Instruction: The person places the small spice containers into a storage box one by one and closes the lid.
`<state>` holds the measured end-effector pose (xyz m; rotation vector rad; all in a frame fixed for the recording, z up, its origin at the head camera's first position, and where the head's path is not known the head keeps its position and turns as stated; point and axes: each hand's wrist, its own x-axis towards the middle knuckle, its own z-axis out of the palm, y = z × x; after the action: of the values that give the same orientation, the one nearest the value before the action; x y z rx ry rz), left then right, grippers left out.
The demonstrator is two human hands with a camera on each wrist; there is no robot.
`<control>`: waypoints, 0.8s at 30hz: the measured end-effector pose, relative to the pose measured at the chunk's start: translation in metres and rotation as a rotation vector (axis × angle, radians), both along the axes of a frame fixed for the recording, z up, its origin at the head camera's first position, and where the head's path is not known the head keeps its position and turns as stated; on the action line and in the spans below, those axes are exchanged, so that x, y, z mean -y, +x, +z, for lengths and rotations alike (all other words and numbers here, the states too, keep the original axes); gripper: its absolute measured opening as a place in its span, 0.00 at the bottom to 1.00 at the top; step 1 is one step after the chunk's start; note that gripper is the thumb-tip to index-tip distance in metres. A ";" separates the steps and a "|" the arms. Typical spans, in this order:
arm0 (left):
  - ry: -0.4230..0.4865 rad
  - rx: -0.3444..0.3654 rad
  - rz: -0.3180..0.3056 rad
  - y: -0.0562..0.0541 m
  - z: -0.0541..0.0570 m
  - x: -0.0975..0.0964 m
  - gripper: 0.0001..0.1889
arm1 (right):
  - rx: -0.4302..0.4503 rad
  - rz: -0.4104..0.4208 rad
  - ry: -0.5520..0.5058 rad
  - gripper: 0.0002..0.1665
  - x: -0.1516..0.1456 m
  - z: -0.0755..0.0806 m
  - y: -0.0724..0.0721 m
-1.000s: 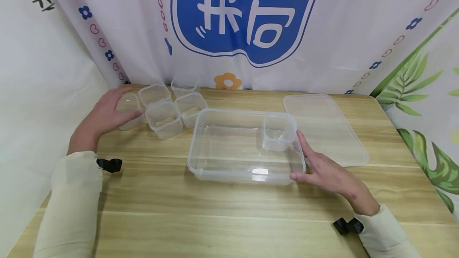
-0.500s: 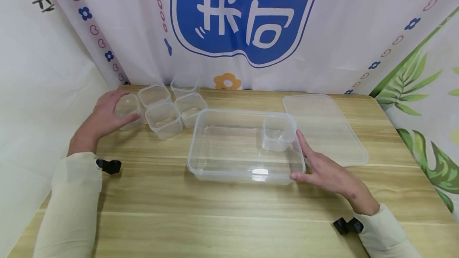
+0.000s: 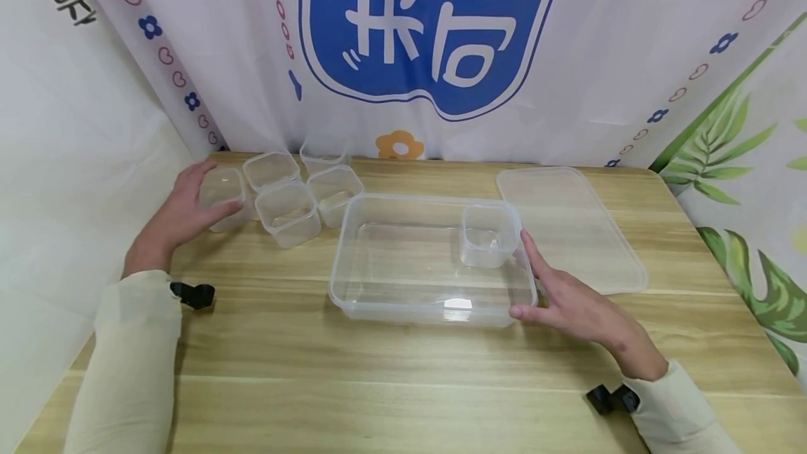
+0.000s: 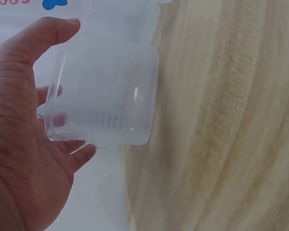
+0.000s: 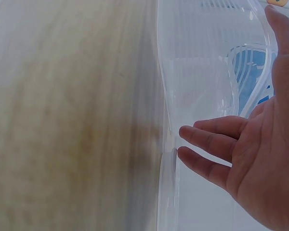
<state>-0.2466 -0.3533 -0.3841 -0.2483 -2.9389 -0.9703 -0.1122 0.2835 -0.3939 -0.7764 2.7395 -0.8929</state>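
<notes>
In the head view my left hand (image 3: 179, 214) curves around a small clear plastic box (image 3: 222, 196) at the far left. In the left wrist view, the fingers (image 4: 79, 156) pass behind and below that small box (image 4: 106, 96); thumb contact is unclear. My right hand (image 3: 574, 305) rests at the right end of a large clear plastic container (image 3: 403, 314). Its thumb reaches the front corner and its fingers lie spread along the end wall. Inside that container, at the back right, sits another small box (image 3: 485, 254).
Several more small clear boxes (image 3: 290, 226) stand grouped just right of my left hand. A clear flat lid (image 3: 576, 230) lies on the wooden table (image 3: 378, 391), right of the large container. A printed white cloth (image 3: 252, 33) hangs along the back edge.
My left hand has shifted slightly left and its thumb a little lower across the small box. My right hand and the large container stay in place.
</notes>
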 end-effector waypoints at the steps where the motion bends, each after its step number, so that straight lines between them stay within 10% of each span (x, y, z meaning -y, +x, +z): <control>1: 0.009 0.002 0.002 0.000 -0.001 0.000 0.54 | -0.002 0.001 0.001 0.69 0.000 0.000 0.000; 24: 0.032 0.111 0.020 0.003 -0.002 0.007 0.56 | 0.007 -0.013 0.001 0.69 0.000 0.000 0.001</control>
<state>-0.2433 -0.3603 -0.3863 -0.1696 -3.0153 -1.0617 -0.1116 0.2832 -0.3943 -0.7551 2.7422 -0.8949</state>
